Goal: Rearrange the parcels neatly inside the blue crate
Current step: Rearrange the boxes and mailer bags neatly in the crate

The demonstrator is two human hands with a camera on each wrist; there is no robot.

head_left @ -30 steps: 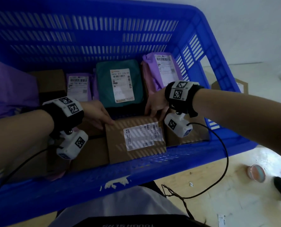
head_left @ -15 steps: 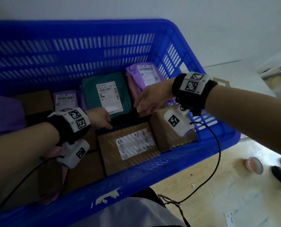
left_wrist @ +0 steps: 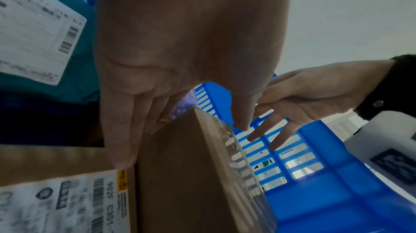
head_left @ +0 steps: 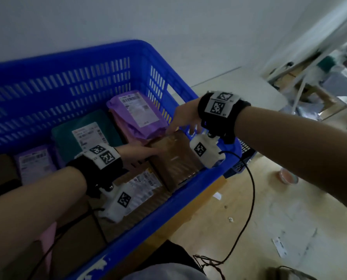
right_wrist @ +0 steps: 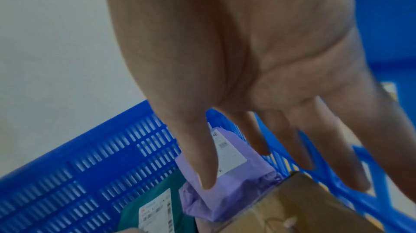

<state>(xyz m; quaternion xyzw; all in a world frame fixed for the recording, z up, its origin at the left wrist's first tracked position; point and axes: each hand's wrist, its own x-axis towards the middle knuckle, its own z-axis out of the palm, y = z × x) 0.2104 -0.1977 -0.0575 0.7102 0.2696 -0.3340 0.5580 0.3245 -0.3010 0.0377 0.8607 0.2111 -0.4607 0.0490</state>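
Observation:
The blue crate [head_left: 67, 81] holds several parcels. A plain brown taped box [head_left: 174, 164] sits in its near right corner, standing higher than the labelled brown box [head_left: 146, 184] beside it. My left hand [head_left: 148, 153] lies with straight fingers against the taped box's left side [left_wrist: 180, 174], thumb over its top edge. My right hand [head_left: 180, 126] hovers over the box's far end with fingers spread, holding nothing. In the right wrist view, the right hand's fingertips [right_wrist: 207, 183] hang above a purple bag parcel [right_wrist: 236, 180] and the box corner [right_wrist: 292, 210].
A green bag parcel [head_left: 87, 132] and a small purple parcel [head_left: 35, 162] lie along the far wall, with darker brown boxes at the left. Outside on the floor are a pinkish bowl [head_left: 289, 176], paper scraps and a black cable [head_left: 251, 199]. Shelving clutter stands at the upper right.
My left hand moved right, from the labelled box to the taped box's side. My right hand rose and shifted over that box's far end. The head view swung right.

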